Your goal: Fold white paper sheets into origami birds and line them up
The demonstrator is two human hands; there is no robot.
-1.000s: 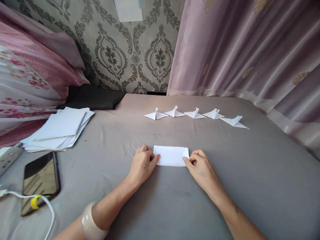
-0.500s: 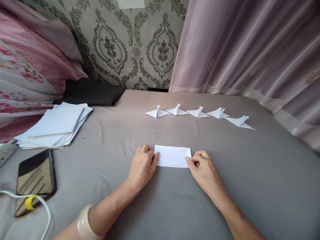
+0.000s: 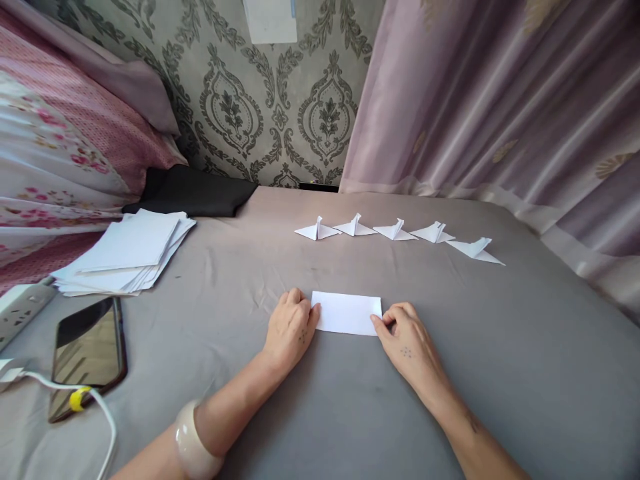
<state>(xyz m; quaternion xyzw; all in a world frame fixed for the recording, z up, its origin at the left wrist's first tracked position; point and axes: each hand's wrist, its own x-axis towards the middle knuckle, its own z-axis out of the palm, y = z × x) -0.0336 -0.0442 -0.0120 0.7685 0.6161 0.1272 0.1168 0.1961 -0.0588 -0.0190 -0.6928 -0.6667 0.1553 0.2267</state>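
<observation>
A white folded paper rectangle [image 3: 347, 313] lies in front of me on the grey cloth [image 3: 345, 413]. My left hand [image 3: 293, 327] pinches its left edge, thumb on top and the other fingers curled. At the right edge, my right hand [image 3: 407, 340] grips the paper between thumb and bent forefinger. Beyond the paper stands a row of several white origami birds [image 3: 396, 230], with wings spread to the sides. Neither hand touches them.
On the left lie a stack of white paper sheets [image 3: 130, 243], a phone [image 3: 90, 347], a white cable [image 3: 107, 420] and a power strip [image 3: 20, 308]. A black folded cloth [image 3: 195, 193] is by the patterned wall [image 3: 280, 100]. Pink curtains [image 3: 450, 100] hang at right.
The view has tilted up slightly and turned a little to the left. Both hands keep their hold on the paper, which looks much the same.
</observation>
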